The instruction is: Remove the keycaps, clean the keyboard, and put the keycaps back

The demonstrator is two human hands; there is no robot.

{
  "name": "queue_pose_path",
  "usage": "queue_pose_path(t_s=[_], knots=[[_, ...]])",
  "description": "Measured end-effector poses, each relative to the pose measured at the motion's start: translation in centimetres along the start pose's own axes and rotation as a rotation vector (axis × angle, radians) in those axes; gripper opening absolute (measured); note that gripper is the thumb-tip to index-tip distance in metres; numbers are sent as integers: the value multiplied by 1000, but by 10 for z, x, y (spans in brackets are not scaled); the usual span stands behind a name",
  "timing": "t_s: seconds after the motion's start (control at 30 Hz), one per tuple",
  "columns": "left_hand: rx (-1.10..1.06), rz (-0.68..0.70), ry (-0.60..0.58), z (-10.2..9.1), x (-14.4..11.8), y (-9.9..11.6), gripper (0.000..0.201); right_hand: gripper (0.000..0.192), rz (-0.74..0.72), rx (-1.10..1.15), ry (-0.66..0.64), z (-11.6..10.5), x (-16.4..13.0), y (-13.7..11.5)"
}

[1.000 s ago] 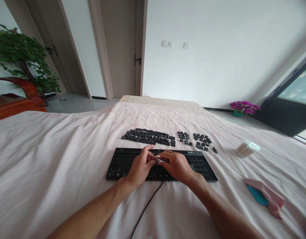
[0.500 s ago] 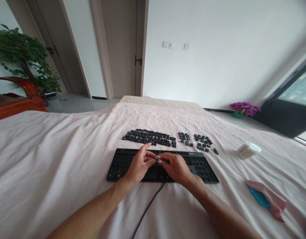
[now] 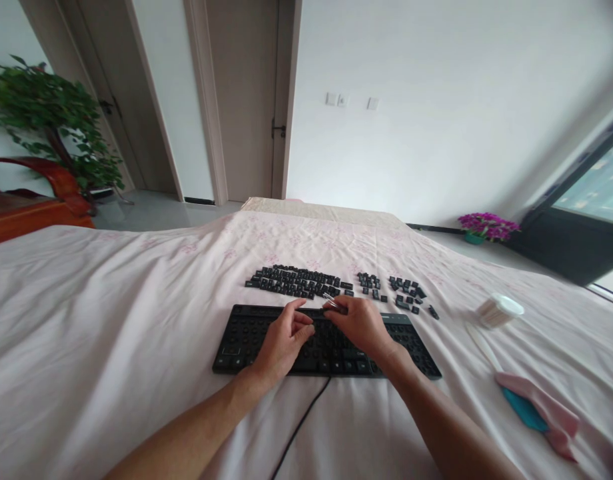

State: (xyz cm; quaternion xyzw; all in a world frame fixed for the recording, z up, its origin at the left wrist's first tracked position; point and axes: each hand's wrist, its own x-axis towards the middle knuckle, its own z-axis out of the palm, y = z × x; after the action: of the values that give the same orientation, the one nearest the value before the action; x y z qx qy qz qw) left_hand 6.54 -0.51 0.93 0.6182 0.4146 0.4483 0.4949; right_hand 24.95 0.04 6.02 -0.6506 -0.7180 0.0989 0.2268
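"What is the left hand doing?"

"Loosely open over the keyboard, apart from the right hand, which pinches a metal tool near the keyboard's far edge."

"And the keycaps?"

"Loose, just beyond the keyboard."

Soft daylight is admitted by the window far right of the keyboard; left of it, cloth folds are gently shadowed. Legends on the keycaps behind it are blurred; outer lines are slanted by wide-angle distortion.
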Motion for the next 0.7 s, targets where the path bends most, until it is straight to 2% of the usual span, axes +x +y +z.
queue_pose_path(t_s=[0.1, 0.23, 0.7], knots=[[86, 22, -5, 1, -1, 2, 47, 18, 83, -101, 25, 2, 22, 3], [147, 45, -14, 2, -3, 5, 43, 21, 116, -230, -34, 12, 40, 1], [182, 83, -19, 2, -2, 3, 40, 24, 154, -296, -87, 29, 47, 4]])
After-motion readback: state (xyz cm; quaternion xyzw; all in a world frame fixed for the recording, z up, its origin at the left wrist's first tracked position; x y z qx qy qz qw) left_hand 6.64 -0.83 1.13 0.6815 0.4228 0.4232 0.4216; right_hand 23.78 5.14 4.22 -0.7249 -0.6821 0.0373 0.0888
